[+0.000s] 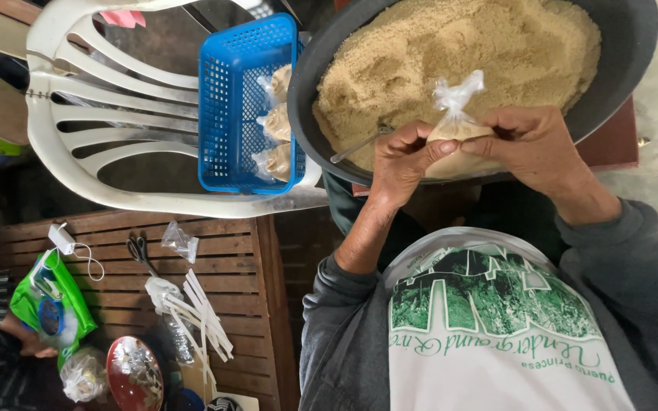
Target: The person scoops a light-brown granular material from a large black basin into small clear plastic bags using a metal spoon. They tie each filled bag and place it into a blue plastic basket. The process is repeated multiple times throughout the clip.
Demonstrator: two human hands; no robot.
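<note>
between both hands a small plastic bag (pixel 457 122) of brown grains is pinched by left hand (pixel 401 164) and right hand (pixel 535 144); soft, light, best gripped below the twisted neck

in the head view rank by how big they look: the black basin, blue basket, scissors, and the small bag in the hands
1. black basin
2. blue basket
3. small bag, held by both hands
4. scissors, close to the bag in apparent size, so that order is unsure

Basin (pixel 634 61) cut by top edge; spoon (pixel 359 142) bowl buried in grain; bag (pixel 458 129) bottom hidden behind hands.
</note>
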